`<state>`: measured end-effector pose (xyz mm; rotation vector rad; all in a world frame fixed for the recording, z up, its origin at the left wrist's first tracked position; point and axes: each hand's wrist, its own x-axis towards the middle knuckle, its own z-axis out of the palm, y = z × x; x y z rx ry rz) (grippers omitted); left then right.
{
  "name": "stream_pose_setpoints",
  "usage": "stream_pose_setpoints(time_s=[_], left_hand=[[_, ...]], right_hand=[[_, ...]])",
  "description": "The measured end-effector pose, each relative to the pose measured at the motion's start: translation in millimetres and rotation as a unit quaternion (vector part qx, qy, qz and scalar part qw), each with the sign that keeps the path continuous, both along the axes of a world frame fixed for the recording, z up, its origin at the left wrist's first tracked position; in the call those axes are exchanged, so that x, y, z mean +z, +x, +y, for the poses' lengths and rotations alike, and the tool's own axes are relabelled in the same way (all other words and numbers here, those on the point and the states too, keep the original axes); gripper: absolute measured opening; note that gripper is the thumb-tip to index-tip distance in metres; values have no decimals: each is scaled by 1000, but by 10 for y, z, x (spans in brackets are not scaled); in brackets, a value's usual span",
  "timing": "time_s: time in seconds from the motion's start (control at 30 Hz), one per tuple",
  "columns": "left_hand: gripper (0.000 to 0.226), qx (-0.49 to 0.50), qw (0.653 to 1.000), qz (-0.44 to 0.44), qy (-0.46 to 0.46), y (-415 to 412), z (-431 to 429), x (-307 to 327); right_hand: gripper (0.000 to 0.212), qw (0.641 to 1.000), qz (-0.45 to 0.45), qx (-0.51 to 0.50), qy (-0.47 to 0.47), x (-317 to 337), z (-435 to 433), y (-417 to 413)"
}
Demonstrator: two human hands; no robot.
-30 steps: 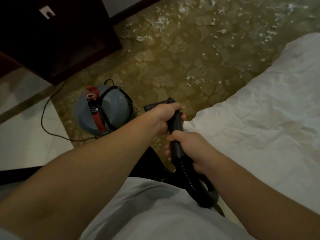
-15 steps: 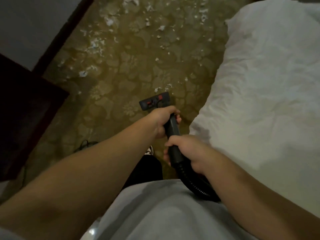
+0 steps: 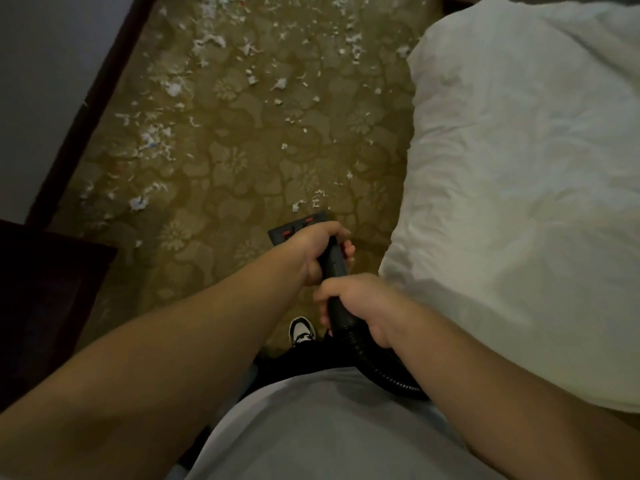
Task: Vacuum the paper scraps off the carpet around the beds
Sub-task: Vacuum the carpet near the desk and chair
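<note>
Left hand (image 3: pixel 317 251) and right hand (image 3: pixel 360 303) still grip the black plastic vacuum wand (image 3: pixel 335 263); black-and-white shoe (image 3: pixel 302 331) now shows more fully.

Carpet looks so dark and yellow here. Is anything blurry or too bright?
Head view: dim, yellowish light on the carpet; the white bed is brightest; far paper scraps look soft; the dark furniture at left loses all detail; the left hand and right hand gripping the vacuum pipe are fairly sharp.
</note>
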<state>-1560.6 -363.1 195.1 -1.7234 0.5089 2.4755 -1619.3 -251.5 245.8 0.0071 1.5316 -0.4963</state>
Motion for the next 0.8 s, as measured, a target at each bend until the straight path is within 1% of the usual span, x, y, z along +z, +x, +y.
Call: stream_pose_setpoints(time_s=[0.07, 0.13, 0.23, 0.3, 0.4, 0.5, 0.6, 0.67, 0.73, 0.8], left_hand=[[27, -28, 1000, -13, -3, -30, -40, -58], [26, -40, 999, -31, -14, -66, -73, -120], [21, -35, 998, -48, -29, -158, -144, -200], [23, -40, 997, -56, -38, -260, -231, -231], [17, -43, 996, -66, -38, -459, -448, -229], [14, -53, 995, -81, -39, -680, -688, -272], [16, -59, 993, -94, -34, -888, -870, -349], [14, -54, 993, -101, -25, -1020, -965, -394], [13, -45, 993, -104, -16, -1141, -1044, -425], [15, -47, 994, -100, -12, -1266, -1115, -438]], right_hand=[[24, 1000, -7, -15, 3, -56, -39, 11], [30, 999, -12, -36, 11, -133, -72, 9], [18, 999, -22, -40, 15, -231, -148, -59], [19, 998, -20, -50, 12, -288, -231, -159], [24, 998, -17, -58, 8, -366, -433, -348], [17, 999, -13, -47, 2, -422, -669, -568], [9, 999, -19, -47, 11, -453, -873, -777], [11, 998, -26, -47, 17, -464, -980, -912], [19, 999, -32, -40, 17, -477, -1057, -1044], [16, 999, -30, -35, 13, -472, -1119, -1168]])
